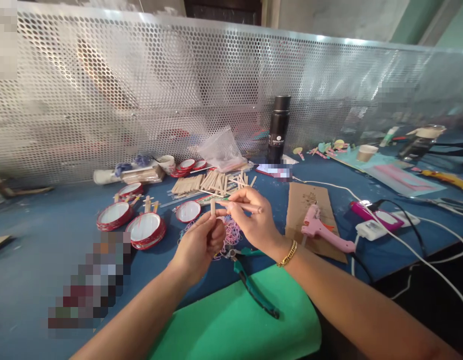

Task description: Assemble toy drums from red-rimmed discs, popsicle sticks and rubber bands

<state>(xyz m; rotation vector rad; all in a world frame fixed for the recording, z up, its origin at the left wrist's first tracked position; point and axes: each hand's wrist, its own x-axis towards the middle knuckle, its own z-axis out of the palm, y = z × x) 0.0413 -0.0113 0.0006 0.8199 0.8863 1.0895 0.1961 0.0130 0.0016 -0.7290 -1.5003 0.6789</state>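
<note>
My left hand (201, 242) is closed around a short upright wooden stick (212, 206). My right hand (252, 217) pinches a second wooden stick (242, 205) that lies across the top of the first one. Both hands hover above a small pile of pink rubber bands (233, 231) on the blue table (47, 250). Green-handled pliers (250, 282) lie just below my hands, partly on a green foam sheet (246, 320). A heap of loose wooden sticks (208, 182) lies behind the hands.
Several red-rimmed round lids (144, 229) sit to the left. A pink glue gun (321, 231) rests on cardboard (310, 200) at right, by a white power strip (377, 227) with cables. A black bottle (279, 129) and plastic bag (220, 150) stand before the perforated metal screen (141, 90).
</note>
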